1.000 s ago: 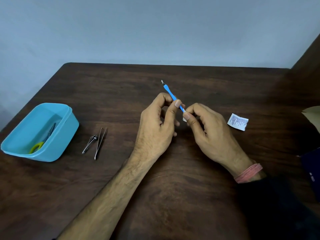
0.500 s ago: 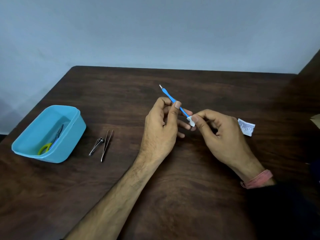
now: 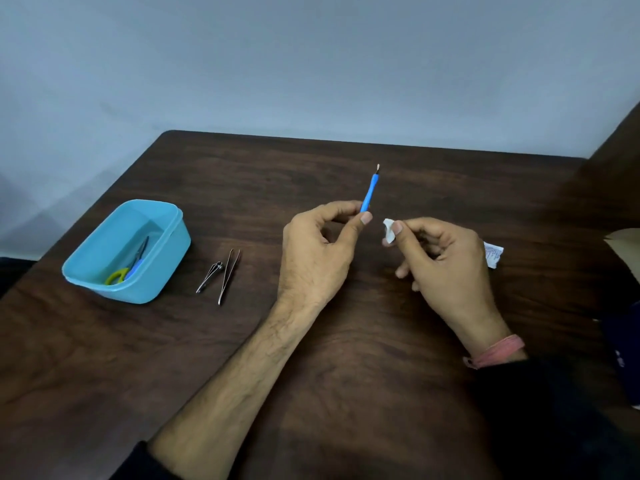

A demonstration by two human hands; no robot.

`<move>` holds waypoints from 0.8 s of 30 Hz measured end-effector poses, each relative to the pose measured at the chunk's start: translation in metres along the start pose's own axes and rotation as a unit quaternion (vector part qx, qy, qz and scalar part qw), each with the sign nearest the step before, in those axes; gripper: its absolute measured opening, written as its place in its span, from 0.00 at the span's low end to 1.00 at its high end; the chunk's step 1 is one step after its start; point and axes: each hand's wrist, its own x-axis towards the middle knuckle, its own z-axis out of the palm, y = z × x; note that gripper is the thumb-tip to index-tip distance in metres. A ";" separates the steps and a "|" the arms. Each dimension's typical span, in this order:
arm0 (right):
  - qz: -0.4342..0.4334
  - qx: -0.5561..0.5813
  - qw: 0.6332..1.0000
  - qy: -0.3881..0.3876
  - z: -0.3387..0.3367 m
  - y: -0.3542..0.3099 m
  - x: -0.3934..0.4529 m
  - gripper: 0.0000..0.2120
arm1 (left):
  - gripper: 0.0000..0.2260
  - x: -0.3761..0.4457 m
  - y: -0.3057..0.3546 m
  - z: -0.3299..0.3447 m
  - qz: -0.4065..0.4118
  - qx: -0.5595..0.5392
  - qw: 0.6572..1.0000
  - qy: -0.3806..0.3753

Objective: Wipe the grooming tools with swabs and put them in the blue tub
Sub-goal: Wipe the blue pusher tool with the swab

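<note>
My left hand [image 3: 318, 251] pinches the lower end of a blue-handled cuticle tool [image 3: 369, 192], which points up and away with its small metal tip on top. A short gap to the right, my right hand [image 3: 443, 265] pinches a small white swab [image 3: 389, 230]; swab and tool do not touch. The blue tub [image 3: 166, 258] stands at the left of the dark wooden table [image 3: 346, 375] and holds scissors [image 3: 130, 268] with a blue and a yellow-green handle. Between tub and left hand lie a nail clipper [image 3: 210, 281] and tweezers [image 3: 229, 275].
A torn white swab wrapper [image 3: 493, 258] lies on the table just behind my right hand. A brown cardboard edge [image 3: 623, 244] shows at the far right. A grey wall runs behind the table's far edge.
The swab has come off the tool's lower end as my right hand pulled away to the right. My left hand has turned the tool more upright.
</note>
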 end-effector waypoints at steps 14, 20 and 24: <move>0.126 0.272 0.953 -0.043 0.079 -0.063 -0.050 0.07 | 0.05 -0.066 0.033 -0.130 0.009 0.148 0.971 0.187; 0.158 0.292 0.940 -0.081 0.111 -0.085 -0.056 0.07 | 0.07 -0.048 0.031 -0.215 -0.021 0.324 0.907 0.269; 0.186 0.307 0.928 -0.100 0.127 -0.096 -0.057 0.06 | 0.07 -0.032 0.027 -0.244 -0.119 0.400 0.885 0.205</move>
